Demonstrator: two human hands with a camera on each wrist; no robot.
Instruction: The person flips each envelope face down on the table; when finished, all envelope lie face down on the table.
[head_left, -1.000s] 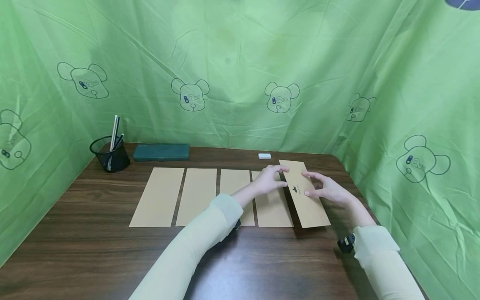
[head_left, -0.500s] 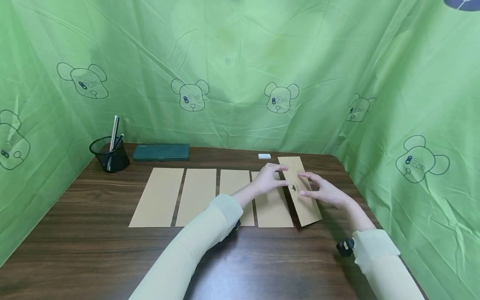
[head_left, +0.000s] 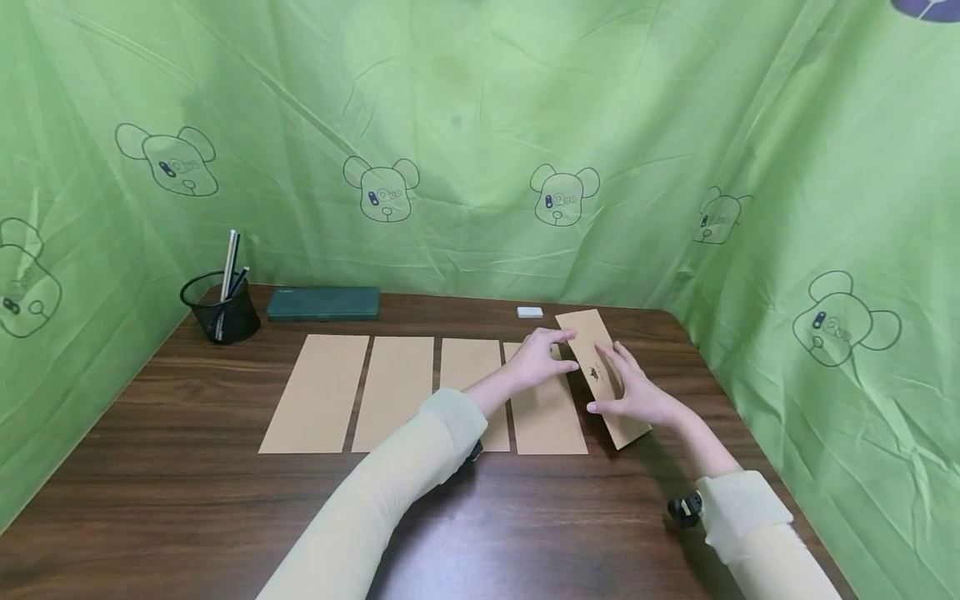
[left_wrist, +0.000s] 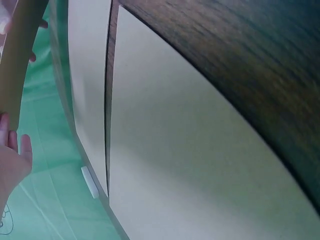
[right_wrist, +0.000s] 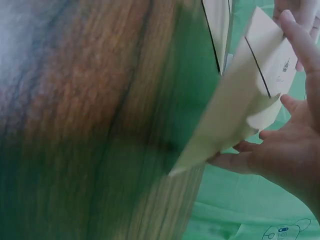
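A tan kraft-paper notebook (head_left: 588, 333) with a small dark logo stands tilted up on its long side at the right end of a row of matching ones. My left hand (head_left: 534, 358) holds it by the left edge near the top, with thumb and fingers bent; the left wrist view shows these fingertips (left_wrist: 5, 122) right at its edge. My right hand (head_left: 637, 392) spans its right part. In the left wrist view some right fingertips show past the far edge of the notebook (left_wrist: 20, 55). The right wrist view shows the right hand (right_wrist: 287, 145) spread around the notebook (right_wrist: 235, 100).
Several similar tan notebooks lie flat side by side, such as the leftmost one (head_left: 318, 396). Behind them are a dark green case (head_left: 324, 304), a white eraser (head_left: 529, 312) and a black mesh pen cup (head_left: 225, 317). A green curtain (head_left: 480, 108) encloses the wooden table (head_left: 187, 500).
The notebook has tilted up more steeply and looks narrower. My right hand has shifted slightly left with it and spread its fingers wider. My left hand has stayed nearly still.
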